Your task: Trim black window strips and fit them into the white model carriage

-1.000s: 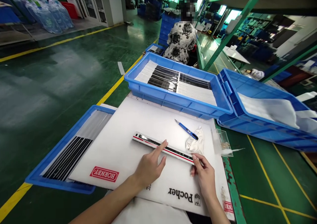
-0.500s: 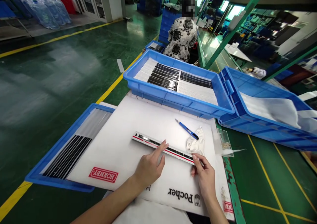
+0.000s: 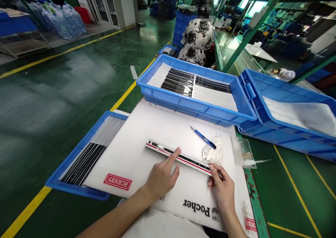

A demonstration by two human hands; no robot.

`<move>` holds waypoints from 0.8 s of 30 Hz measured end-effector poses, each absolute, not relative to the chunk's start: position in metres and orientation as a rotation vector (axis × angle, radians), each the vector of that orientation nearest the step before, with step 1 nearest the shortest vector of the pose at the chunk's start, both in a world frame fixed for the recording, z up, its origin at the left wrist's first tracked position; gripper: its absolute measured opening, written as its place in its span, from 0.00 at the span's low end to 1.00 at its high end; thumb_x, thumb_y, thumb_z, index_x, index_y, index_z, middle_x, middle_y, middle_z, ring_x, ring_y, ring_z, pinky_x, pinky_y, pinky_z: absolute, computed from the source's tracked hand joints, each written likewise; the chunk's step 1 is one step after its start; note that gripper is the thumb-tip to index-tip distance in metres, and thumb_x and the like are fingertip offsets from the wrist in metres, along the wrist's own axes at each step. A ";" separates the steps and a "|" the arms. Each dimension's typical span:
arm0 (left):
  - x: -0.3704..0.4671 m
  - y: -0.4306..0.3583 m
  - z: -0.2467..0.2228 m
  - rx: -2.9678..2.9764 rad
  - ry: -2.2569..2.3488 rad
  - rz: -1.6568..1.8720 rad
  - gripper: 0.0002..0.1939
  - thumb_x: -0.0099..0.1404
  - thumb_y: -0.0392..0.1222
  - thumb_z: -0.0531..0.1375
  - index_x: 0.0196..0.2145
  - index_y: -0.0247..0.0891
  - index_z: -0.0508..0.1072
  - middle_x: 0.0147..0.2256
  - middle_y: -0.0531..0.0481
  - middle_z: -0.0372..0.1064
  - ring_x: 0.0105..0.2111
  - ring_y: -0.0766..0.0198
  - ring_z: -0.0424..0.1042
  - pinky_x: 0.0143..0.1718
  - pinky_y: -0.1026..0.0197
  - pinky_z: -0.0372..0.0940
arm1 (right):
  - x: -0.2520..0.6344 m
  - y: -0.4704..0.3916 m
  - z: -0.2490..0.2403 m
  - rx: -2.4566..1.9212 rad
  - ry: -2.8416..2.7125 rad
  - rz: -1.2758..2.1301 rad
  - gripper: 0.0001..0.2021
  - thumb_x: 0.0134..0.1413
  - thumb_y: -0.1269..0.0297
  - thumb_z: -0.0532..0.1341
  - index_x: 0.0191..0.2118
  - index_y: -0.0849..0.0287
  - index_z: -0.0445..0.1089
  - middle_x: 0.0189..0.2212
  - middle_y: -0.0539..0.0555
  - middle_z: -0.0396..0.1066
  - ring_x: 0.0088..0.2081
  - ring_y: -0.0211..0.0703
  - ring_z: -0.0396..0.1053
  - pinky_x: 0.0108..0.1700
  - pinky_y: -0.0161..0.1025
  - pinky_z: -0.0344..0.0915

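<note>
A long, slim model train carriage (image 3: 193, 161), white with a black window band and a red stripe, lies slantwise over the white board (image 3: 136, 133). My right hand (image 3: 223, 185) pinches its right end between thumb and fingers. Along the middle of the carriage, my left hand (image 3: 164, 175) rests its outstretched index finger on the top edge; the thumb stands apart and the other fingers are partly hidden. Beyond the carriage, a blue craft knife (image 3: 203, 137) lies with its tip on a crumpled white cloth (image 3: 214, 152).
A blue crate (image 3: 196, 108) of black strips and white sheets stands at the board's far edge. Another blue tray (image 3: 78, 192) sits lower left, and a blue bin (image 3: 288, 136) at right. A small clear box (image 3: 246, 150) is by the right edge. A person (image 3: 198, 38) sits ahead.
The whole view has shifted slightly, so things appear a little further right. Both hands keep nearly the same place on the carriage.
</note>
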State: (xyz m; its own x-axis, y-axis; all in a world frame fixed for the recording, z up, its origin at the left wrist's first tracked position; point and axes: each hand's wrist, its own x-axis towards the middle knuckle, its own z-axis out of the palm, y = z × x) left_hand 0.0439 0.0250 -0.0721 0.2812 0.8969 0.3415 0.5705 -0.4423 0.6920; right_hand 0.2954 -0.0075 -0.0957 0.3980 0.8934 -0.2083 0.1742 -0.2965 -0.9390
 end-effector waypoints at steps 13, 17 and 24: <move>0.029 0.029 -0.070 2.087 1.388 0.970 0.35 0.73 0.33 0.56 0.72 0.47 0.48 0.60 0.51 0.73 0.33 0.66 0.82 0.38 0.62 0.78 | 0.292 -0.008 -0.090 -1.758 -0.930 0.959 0.20 0.64 0.50 0.67 0.48 0.63 0.75 0.18 0.41 0.64 0.18 0.33 0.63 0.24 0.33 0.65; 0.029 0.028 -0.073 2.093 1.402 0.966 0.36 0.72 0.32 0.56 0.72 0.47 0.48 0.59 0.50 0.74 0.29 0.66 0.80 0.35 0.63 0.77 | 0.291 -0.008 -0.088 -1.769 -0.909 0.956 0.21 0.63 0.48 0.67 0.48 0.63 0.75 0.18 0.42 0.64 0.18 0.33 0.63 0.24 0.33 0.64; 0.030 0.028 -0.080 2.087 1.433 0.993 0.35 0.73 0.31 0.55 0.72 0.47 0.49 0.58 0.51 0.75 0.22 0.69 0.76 0.35 0.63 0.76 | 0.290 -0.009 -0.088 -1.778 -0.890 0.954 0.21 0.63 0.48 0.67 0.48 0.63 0.75 0.18 0.42 0.66 0.18 0.33 0.62 0.23 0.32 0.64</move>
State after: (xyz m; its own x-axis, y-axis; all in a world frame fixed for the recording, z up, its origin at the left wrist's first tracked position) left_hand 0.0302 0.0279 -0.0797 0.2138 0.9230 0.3198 0.6238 -0.3809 0.6824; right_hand 0.2896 -0.0085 -0.0877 0.4426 0.8665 -0.2308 0.1697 -0.3337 -0.9273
